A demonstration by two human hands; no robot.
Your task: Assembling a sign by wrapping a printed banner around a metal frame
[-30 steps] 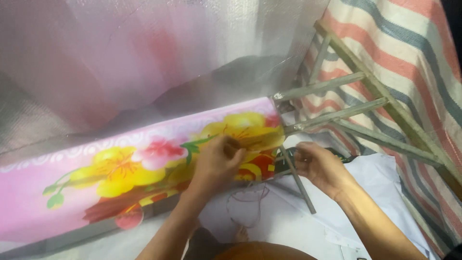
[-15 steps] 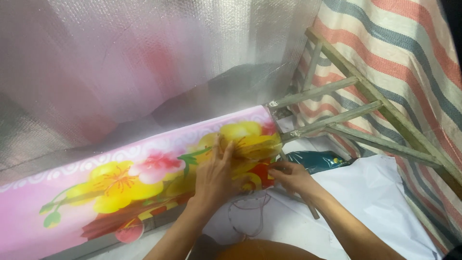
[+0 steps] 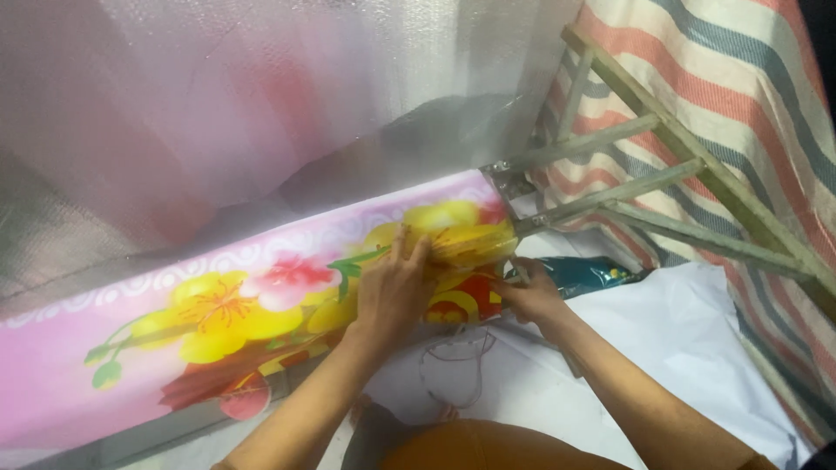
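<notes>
While the head camera looks down, the person's left hand (image 3: 396,287) lies flat on a long pink floral banner (image 3: 218,305), its fingers (image 3: 409,252) spread and pressing the yellow blossoms near the banner's right end rather than closing on anything. Just beside it, the right hand (image 3: 531,296) sits at that same end of the banner, low on its edge; its fingers are curled there, but how tightly they pinch the edge cannot be told. A teal packet (image 3: 592,274) lies just past the right hand on a white sheet (image 3: 697,348). Behind the banner hangs clear bubble wrap (image 3: 218,113). To the right, a grey wooden frame (image 3: 662,183) leans against a striped tarpaulin (image 3: 740,87).
</notes>
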